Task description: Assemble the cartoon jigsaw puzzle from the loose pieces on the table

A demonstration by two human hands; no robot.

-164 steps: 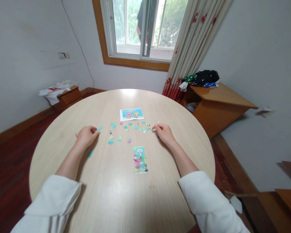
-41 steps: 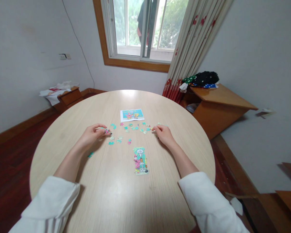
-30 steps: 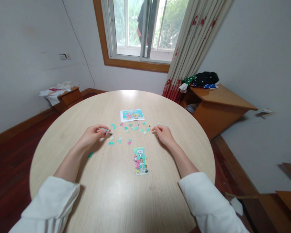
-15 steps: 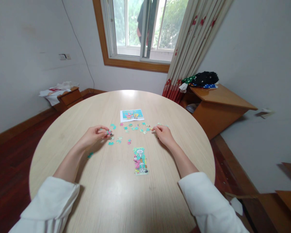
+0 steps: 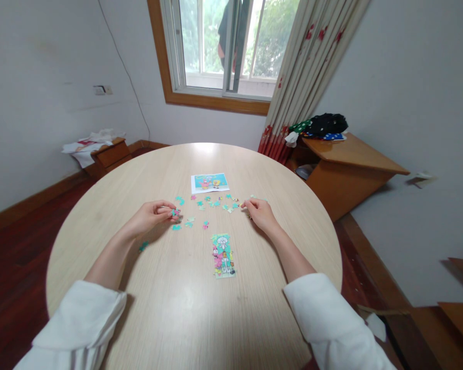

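My left hand pinches a small puzzle piece just above the round wooden table. My right hand rests on the table with its fingers curled on a small piece at the right end of the loose pieces. Several teal and pink loose puzzle pieces lie scattered between my hands. An assembled strip of puzzle lies nearer me, in the middle. A printed reference picture lies beyond the pieces.
One stray teal piece lies by my left forearm. A low wooden cabinet with clothes stands to the right, a small drawer unit at the left wall. A person stands outside the window.
My left hand moved from the left of the pieces to the right, took up a piece and drifted slightly toward the middle. My right hand has hardly moved.
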